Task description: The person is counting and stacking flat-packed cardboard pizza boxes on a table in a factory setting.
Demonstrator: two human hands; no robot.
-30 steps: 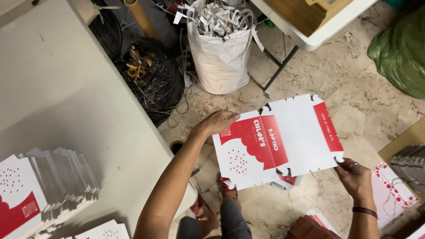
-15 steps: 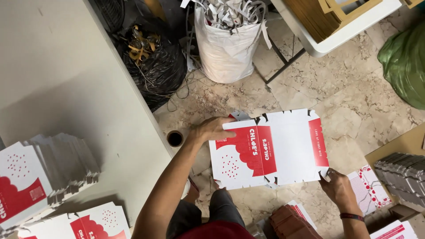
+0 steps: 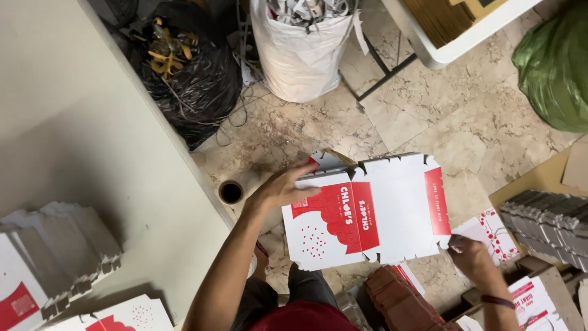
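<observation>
I hold a flat, unfolded red-and-white cardboard box blank (image 3: 392, 211) over my lap above the stone floor. My left hand (image 3: 283, 187) lies on its upper left edge, fingers spread and pressing a flap. At the blank's lower right corner, my right hand (image 3: 470, 256) pinches the edge. A small top flap near my left fingers is bent upward.
A grey table (image 3: 92, 153) at left carries stacks of the same blanks (image 3: 55, 251). Black rubbish bag (image 3: 190, 67), white sack of scraps (image 3: 303, 49), green bag (image 3: 554, 67) and a tape roll (image 3: 231, 192) sit on the floor. More blank stacks (image 3: 545, 224) lie at right.
The blank has come lower and closer to me. My left hand slid along its upper left edge and a top flap has started to bend up.
</observation>
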